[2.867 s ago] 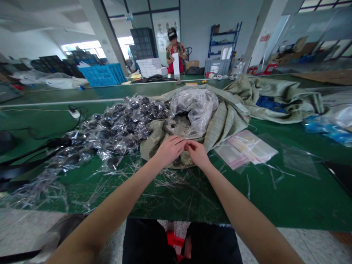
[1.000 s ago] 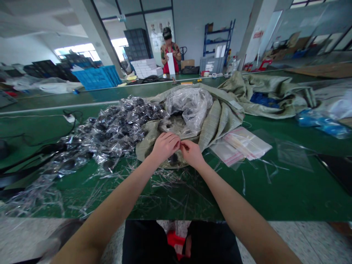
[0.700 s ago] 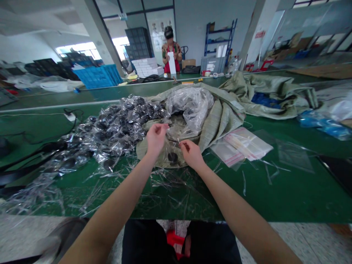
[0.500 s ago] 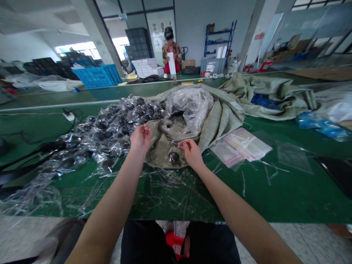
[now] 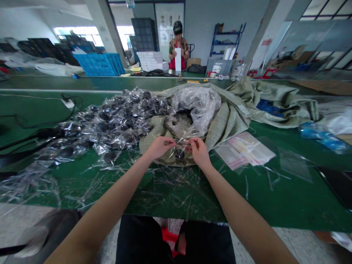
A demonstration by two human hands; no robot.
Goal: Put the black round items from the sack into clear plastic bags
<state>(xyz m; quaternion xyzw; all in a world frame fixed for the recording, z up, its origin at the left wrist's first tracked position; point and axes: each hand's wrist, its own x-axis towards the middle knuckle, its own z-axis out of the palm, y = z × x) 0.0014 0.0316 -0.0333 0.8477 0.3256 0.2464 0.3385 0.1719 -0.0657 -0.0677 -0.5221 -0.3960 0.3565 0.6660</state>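
Note:
A small clear plastic bag [image 5: 180,153] with a round black part inside hangs between my hands, over the front of a woven sack. My right hand [image 5: 200,151] pinches its upper edge on the right. Thumb and fingers of my left hand [image 5: 161,147] are pinched together at the upper left of the same bag. Just beyond lies the open olive woven sack [image 5: 217,124], with a crumpled clear liner [image 5: 198,104] in its mouth. To the left is a large heap of bagged black round parts [image 5: 121,117].
Flat clear bags [image 5: 244,150] lie right of the sack. Thin plastic strips [image 5: 176,176] litter the table's front edge. A second woven sack [image 5: 286,113] holds something blue. Across the tables, near a blue crate [image 5: 100,65], a person [image 5: 178,51] holds a white piece.
My left hand has moved right from beside the heap, closing its fingers at the bag's top edge. My right hand keeps its pinch on the bag. The camera view has shifted slightly.

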